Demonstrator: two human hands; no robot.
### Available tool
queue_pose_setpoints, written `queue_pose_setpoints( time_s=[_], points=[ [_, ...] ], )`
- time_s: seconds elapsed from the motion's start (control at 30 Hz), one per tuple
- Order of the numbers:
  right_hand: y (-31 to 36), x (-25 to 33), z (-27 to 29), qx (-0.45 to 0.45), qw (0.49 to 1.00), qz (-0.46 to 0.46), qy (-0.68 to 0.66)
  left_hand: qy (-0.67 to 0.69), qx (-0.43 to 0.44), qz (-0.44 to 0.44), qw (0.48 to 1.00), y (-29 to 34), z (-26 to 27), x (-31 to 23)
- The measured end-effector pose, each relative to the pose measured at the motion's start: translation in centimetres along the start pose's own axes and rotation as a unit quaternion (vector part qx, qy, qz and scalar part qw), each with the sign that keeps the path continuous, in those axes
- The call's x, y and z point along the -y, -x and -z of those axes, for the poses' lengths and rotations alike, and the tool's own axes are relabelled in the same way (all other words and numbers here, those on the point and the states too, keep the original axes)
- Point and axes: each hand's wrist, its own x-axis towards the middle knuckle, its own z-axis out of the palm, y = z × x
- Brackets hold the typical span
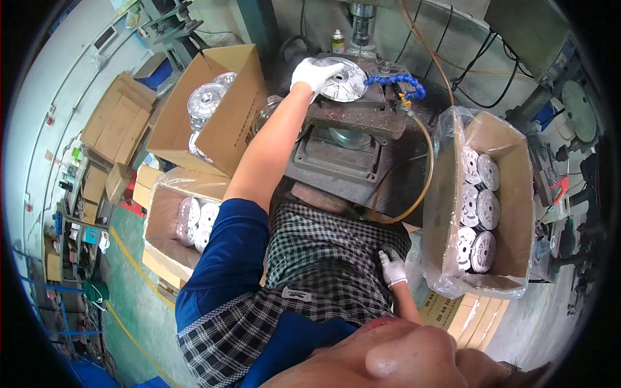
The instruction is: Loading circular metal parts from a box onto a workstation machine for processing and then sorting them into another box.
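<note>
A white glove covers my left hand (313, 75), which grips the left edge of a round silver metal disc (343, 81) with a hub hole and raised ribs. The disc lies on the flat plate of a machine table (352, 119), below a vertical spindle (362, 26). A blue segmented coolant hose (396, 79) points at the disc's right edge. My right hand (392, 268), also gloved, rests low against the side of my checked apron (323, 246). Its fingers lie loosely stretched, with nothing visible in them.
At right, a plastic-lined carton (511, 213) holds several stacked discs. Another carton (171, 123) with discs stands at left, and a lower lined carton (165, 226) in front of it. A spray can (337, 42) stands behind the plate. A brown hose (430, 174) loops down beside the table.
</note>
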Motion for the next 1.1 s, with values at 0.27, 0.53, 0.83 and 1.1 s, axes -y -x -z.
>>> queue_pose_setpoints(
  time_s=[0.27, 0.53, 0.83, 1.1],
  points=[
    [-1.3, 0.3, 0.4, 0.054, 0.998, -0.009, 0.031, -0.101, 0.041, 0.032, 0.994, -3.6, -0.3, 3.2],
    [-1.5, 1.4, 0.5, 0.051, 0.998, -0.024, 0.034, -0.277, -0.015, 0.071, 0.958, -1.8, -0.4, 1.0],
    [-1.7, 0.0, 0.3, 0.059, 0.997, 0.002, 0.046, -0.327, 0.013, 0.132, 0.936, -2.7, -0.4, 1.0],
    [-1.2, 1.7, 0.8, 0.053, 0.998, -0.012, 0.044, -0.357, 0.029, 0.142, 0.923, -2.8, -0.6, 0.6]
  ],
)
